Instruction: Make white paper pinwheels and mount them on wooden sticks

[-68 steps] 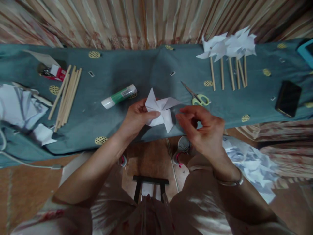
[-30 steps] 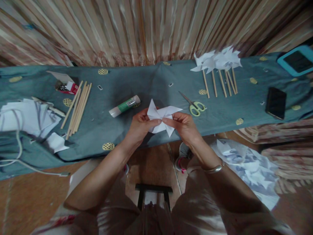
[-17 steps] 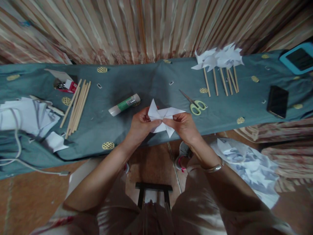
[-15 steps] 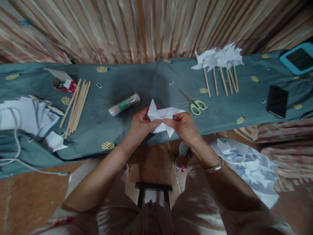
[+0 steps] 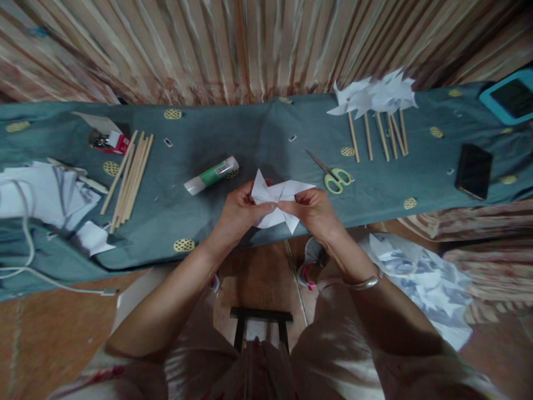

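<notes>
A white folded paper pinwheel is held above the near edge of the table covered in a blue-grey cloth. My left hand pinches its left side, thumb on top near the centre. My right hand pinches it from the right, thumb and forefinger meeting at the centre. Both hands are closed on the paper. A glue stick lies just left of it, and green-handled scissors lie just right.
Several finished pinwheels on wooden sticks lie at the back right. A bundle of bare sticks and a small red box sit at the left, beside paper scraps. A black phone and a blue tablet lie far right. Paper offcuts lie on the floor.
My right hand came in from the right and took hold of the pinwheel's centre beside my left thumb. Over the last second both hands have barely moved.
</notes>
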`<state>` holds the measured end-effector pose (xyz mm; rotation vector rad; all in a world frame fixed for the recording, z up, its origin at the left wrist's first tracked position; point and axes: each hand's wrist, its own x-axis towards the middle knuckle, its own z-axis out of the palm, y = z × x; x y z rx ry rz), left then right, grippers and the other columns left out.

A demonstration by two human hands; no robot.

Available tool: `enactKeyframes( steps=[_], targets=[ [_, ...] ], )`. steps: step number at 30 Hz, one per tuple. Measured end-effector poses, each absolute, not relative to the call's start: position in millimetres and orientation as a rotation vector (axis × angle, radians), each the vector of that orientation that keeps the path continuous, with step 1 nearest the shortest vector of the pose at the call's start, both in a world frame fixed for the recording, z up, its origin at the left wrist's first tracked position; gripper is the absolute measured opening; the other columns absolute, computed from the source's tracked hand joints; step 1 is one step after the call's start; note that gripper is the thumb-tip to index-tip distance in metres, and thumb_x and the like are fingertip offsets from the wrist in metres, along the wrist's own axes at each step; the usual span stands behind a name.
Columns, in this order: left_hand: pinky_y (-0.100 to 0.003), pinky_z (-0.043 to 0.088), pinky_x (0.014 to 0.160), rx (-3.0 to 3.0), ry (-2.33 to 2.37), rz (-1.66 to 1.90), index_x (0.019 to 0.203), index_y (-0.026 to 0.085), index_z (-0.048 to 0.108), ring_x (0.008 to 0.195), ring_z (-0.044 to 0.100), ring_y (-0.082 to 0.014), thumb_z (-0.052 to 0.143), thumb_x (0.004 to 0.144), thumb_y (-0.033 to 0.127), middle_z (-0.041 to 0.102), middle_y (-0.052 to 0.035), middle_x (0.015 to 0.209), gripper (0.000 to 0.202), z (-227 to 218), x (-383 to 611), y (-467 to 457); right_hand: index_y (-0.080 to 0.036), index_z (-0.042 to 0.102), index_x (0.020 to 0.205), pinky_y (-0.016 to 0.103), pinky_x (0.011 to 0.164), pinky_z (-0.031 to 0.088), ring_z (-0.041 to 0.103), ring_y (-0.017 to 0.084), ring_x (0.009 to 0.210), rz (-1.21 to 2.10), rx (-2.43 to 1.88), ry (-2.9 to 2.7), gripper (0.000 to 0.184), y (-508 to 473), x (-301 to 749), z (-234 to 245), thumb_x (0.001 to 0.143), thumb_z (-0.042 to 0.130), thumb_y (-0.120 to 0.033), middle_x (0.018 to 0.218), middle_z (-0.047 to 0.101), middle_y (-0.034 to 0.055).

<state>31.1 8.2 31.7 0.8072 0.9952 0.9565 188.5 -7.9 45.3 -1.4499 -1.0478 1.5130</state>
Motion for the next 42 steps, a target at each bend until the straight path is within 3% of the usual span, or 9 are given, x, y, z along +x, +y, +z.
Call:
enactKeyframes(
  steps=[5,11,17,24,31,35,42],
  targets=[
    [-0.024,0.045,0.066,0.817,1.002,0.931,0.095,0.016,0.072,0.067,0.06,-0.0123,0.085,0.051,0.019,0.07,0.0018,0.078,0.045,32,29,10,-0.018,0.054,0.047,0.022,0.043,0.021,0.033,0.006,0.046,1.553,-1.436,-1.055,0.042,-5,188,44,0.054,0.083,-0.046,0.047,0.046,-0.0058],
    [-0.026,0.047,0.068,0.788,1.015,0.993,0.095,0.015,0.073,0.068,0.062,-0.0139,0.084,0.052,0.019,0.071,0.0013,0.077,0.045,38,22,13,-0.02,0.064,0.066,0.023,0.05,0.035,0.046,0.009,0.053,1.595,-1.303,-1.012,0.034,-2,185,47,0.063,0.079,-0.05,0.058,0.057,-0.0045],
    [-0.025,0.049,0.072,0.699,1.026,1.125,0.092,0.016,0.073,0.071,0.064,-0.0134,0.084,0.052,0.017,0.074,0.0005,0.081,0.041,41,13,19,-0.019,0.068,0.067,0.023,0.052,0.043,0.049,0.009,0.053,1.594,-1.245,-0.872,0.037,5,187,51,0.063,0.08,-0.055,0.058,0.058,-0.004],
    [-0.023,0.048,0.069,0.63,1.013,1.201,0.09,0.015,0.074,0.068,0.063,-0.0117,0.084,0.052,0.014,0.074,0.0005,0.078,0.039,46,4,21,-0.017,0.073,0.069,0.019,0.055,0.045,0.056,0.008,0.057,1.575,-1.245,-0.791,0.042,14,182,45,0.056,0.086,-0.055,0.063,0.067,-0.0005],
    [-0.023,0.047,0.066,0.619,1.023,1.28,0.082,0.015,0.074,0.066,0.062,-0.0113,0.085,0.052,0.018,0.073,0.0003,0.077,0.032,51,-7,21,-0.021,0.073,0.068,0.025,0.062,0.047,0.059,0.012,0.061,1.432,-1.225,-0.927,0.038,22,166,30,0.06,0.083,-0.056,0.068,0.072,0.0004],
    [-0.023,0.047,0.066,0.59,1.005,1.322,0.087,0.015,0.074,0.066,0.063,-0.0114,0.085,0.052,0.019,0.074,-0.0004,0.078,0.038,54,-16,24,-0.022,0.073,0.069,0.027,0.063,0.047,0.059,0.013,0.061,1.358,-1.247,-0.95,0.032,28,161,22,0.063,0.081,-0.052,0.067,0.071,0.0001],
    [-0.021,0.048,0.063,0.559,0.981,1.42,0.075,0.015,0.071,0.059,0.062,-0.0094,0.086,0.049,0.019,0.071,0.0033,0.067,0.03,67,-41,32,-0.02,0.07,0.072,0.028,0.062,0.046,0.06,0.015,0.063,1.07,-1.304,-1.259,0.025,33,126,11,0.079,0.066,-0.044,0.067,0.069,0.0001]
  ],
)
